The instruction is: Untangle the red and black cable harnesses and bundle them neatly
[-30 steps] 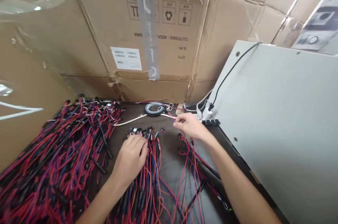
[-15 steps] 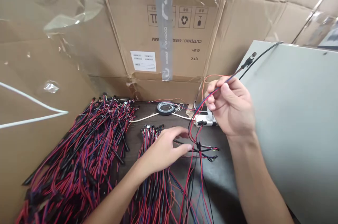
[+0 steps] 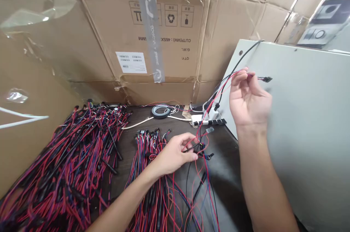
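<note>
My right hand [image 3: 247, 100] is raised in front of the grey panel, fingers pinched on a red and blue wire lead [image 3: 218, 95] whose black connector [image 3: 266, 78] sticks out to the right. The lead hangs down to the dark table. My left hand [image 3: 175, 153] rests low over the table, fingers closed on the black connectors of loose wires [image 3: 201, 148] beside a laid-out bundle of red, blue and black leads [image 3: 149, 173].
A big heap of the same wire leads [image 3: 68, 162] fills the table's left side. A roll of black tape [image 3: 160, 111] and a white power strip [image 3: 203, 119] lie at the back. Cardboard boxes [image 3: 153, 31] wall the rear; a grey panel [image 3: 300, 122] stands at the right.
My right hand has lifted a wire lead up from the table and drawn it to the right. My left hand has moved from the bundle to the loose wires and closed on them.
</note>
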`<state>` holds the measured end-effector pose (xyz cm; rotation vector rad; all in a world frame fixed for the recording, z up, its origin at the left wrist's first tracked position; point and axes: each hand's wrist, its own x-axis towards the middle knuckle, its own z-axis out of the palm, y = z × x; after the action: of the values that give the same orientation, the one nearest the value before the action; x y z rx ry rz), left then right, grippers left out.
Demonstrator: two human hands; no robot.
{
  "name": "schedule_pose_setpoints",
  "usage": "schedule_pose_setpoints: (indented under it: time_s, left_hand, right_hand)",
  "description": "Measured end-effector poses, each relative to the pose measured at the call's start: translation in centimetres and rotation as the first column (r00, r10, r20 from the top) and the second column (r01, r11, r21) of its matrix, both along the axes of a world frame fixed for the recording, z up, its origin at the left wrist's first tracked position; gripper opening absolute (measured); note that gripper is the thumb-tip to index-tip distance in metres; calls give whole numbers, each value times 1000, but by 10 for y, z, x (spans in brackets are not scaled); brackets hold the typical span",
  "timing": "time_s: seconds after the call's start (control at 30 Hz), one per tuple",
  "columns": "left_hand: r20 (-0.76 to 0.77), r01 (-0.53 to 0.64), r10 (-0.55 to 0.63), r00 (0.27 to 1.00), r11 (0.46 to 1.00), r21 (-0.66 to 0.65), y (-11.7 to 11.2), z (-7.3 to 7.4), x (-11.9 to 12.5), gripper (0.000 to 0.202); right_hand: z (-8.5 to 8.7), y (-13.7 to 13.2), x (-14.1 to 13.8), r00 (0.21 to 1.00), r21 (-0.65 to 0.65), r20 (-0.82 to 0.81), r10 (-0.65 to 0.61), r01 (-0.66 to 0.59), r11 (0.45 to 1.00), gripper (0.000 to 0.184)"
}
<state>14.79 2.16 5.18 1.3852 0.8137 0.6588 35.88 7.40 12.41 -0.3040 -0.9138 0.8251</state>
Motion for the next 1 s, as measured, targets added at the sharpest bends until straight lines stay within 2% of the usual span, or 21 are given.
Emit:
schedule_pose_setpoints:
  time_s: [0.1, 0.2, 0.27, 0.33, 0.4, 0.43, 0.5, 0.53, 0.57, 0.63, 0.7, 0.73, 0.87, 1.0]
  left_hand:
    - [26, 34, -34, 999, 999, 9, 2, -3, 1, 27]
    - [73, 5, -1, 997, 999, -48, 1, -4, 2, 27]
    - [112, -55, 67, 991, 992, -114, 1, -2, 2, 31]
    - [144, -102, 124, 982, 983, -150, 1, 2, 1, 32]
    - [184, -136, 164, 969, 979, -153, 1, 6, -2, 29]
    - [207, -156, 187, 960, 975, -156, 2, 9, -4, 28]
    - [248, -199, 235, 940, 967, -162, 3, 12, -8, 27]
    - [265, -216, 252, 931, 964, -158, 3, 14, -10, 28]
    - [282, -231, 266, 922, 961, -151, 3, 15, -10, 28]
    - [317, -257, 286, 904, 958, -131, 3, 19, -11, 28]
    - [370, -278, 300, 879, 954, -112, 1, 22, -9, 25]
    - [398, -281, 298, 868, 954, -103, 0, 24, -9, 23]
    - [488, -203, 230, 842, 973, -108, -4, 27, -8, 17]
    - [553, -100, 174, 815, 982, -161, -6, 26, -11, 20]
  right_hand:
    - [3, -2, 5, 986, -62, 164, 0, 10, 998, 4]
    - [8, -11, -8, 925, -121, 368, 89, -48, 992, 9]
    - [12, -19, -20, 825, -170, 535, 181, -105, 980, 15]
    - [14, -26, -28, 642, -216, 729, 239, -115, 970, 17]
    - [16, -32, -31, 453, -174, 874, 176, -47, 984, 16]
    - [17, -34, -32, 404, -104, 911, 87, 19, 994, 14]
    - [17, -36, -31, 385, 61, 916, -115, 152, 987, 15]
    - [17, -37, -31, 389, 104, 906, -169, 184, 977, 16]
    - [17, -37, -32, 379, 101, 911, -162, 177, 979, 17]
    - [16, -38, -36, 297, -18, 955, -6, 78, 997, 13]
    - [15, -38, -42, 190, -162, 969, 161, -10, 987, 6]
    - [14, -38, -45, 165, -212, 962, 216, -37, 976, 4]
    - [12, -35, -50, 228, -319, 912, 340, -125, 940, 5]
    - [11, -32, -41, 308, -370, 855, 418, -203, 907, 13]
